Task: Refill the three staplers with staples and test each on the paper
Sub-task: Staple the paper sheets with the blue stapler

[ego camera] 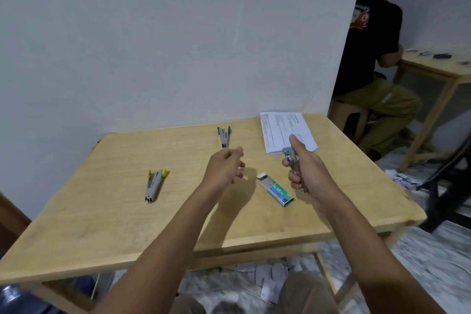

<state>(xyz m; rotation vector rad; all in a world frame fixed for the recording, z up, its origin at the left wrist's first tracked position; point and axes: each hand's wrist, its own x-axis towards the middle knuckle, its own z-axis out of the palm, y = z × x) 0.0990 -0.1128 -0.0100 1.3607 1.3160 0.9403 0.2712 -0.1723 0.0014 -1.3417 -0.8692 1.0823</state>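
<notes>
Metal-bodied, the blue-tipped stapler (289, 155) is grasped in the right hand (304, 176). The fingers are curled round its underside and the thumb lies straight along its top, pointing away from the person. The right forearm reaches forward from the lower right, with the hand raised above the table (102, 224). The stapler's nose meets the near edge of the paper (281, 127) in this view; whether it touches the sheet cannot be told.

The left hand (225, 168) holds nothing. Its fingers are loosely curled, the palm faces right toward the other hand, and it hovers over the table centre at the end of an outstretched forearm.

Between and just below the two hands lies the staple box (276, 190), flat on the table with its far flap open. The green-tipped stapler (224, 136) lies near the far edge, hinged open. The yellow-tipped stapler (154, 185) lies well to the left — also hinged open. The paper rests at the far right corner, against the wall (178, 33).

Beyond the wall's end, a seated person (369, 64) faces a second table (438, 70). Paper scraps (267, 278) lie on the floor beneath.
</notes>
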